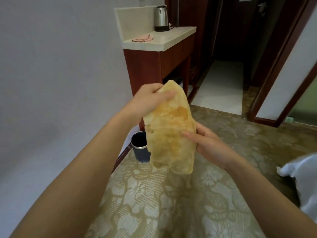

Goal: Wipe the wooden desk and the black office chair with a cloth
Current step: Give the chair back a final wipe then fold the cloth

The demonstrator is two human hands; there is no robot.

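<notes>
A yellow cloth [171, 131] with darker orange patches hangs in the air in front of me, above the carpet. My left hand [147, 102] grips its upper end, thumb laid across the fabric. My right hand [207, 143] holds its right edge lower down, fingers curled behind the cloth and thumb on the front. Neither a wooden desk with a chair nor a black office chair is in view.
A red-brown wooden side table [154, 66] with a pale stone top stands against the wall ahead, carrying a steel kettle [161, 18] and a pink cloth [143, 38]. A dark waste bin [139, 148] sits below it. White bedding [301, 176] shows at right; a dark hallway [228, 48] opens ahead.
</notes>
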